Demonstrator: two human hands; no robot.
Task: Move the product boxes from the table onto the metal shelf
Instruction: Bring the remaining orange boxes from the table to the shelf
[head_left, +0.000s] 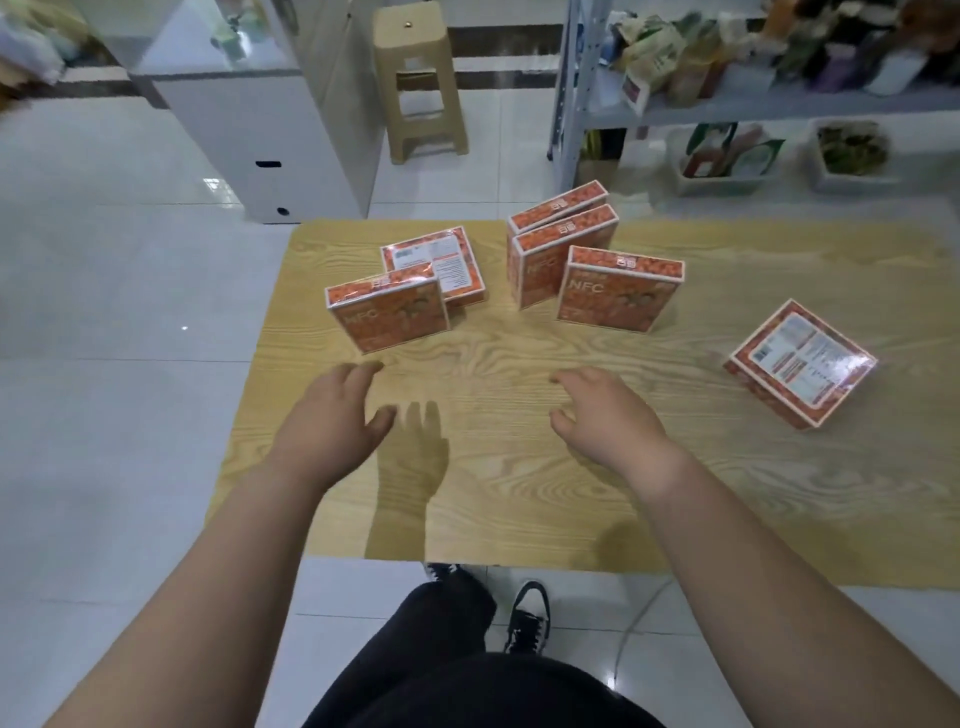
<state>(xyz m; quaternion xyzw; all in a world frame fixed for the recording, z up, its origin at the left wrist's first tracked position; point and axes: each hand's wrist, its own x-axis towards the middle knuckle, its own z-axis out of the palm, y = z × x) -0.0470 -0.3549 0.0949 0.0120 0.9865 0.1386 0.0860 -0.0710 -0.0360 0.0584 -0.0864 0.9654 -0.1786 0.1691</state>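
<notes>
Right now your left hand (332, 415) and right hand (610, 415) hover over the wooden table (519, 493), loosely spread, holding nothing. Six orange product boxes (618, 291) sit on it ahead; the metal shelf (727, 111) stands beyond, far right.

Goods (655, 52) on the metal shelf (727, 111) blur together, perhaps packets; the shelf runs off right.
</notes>
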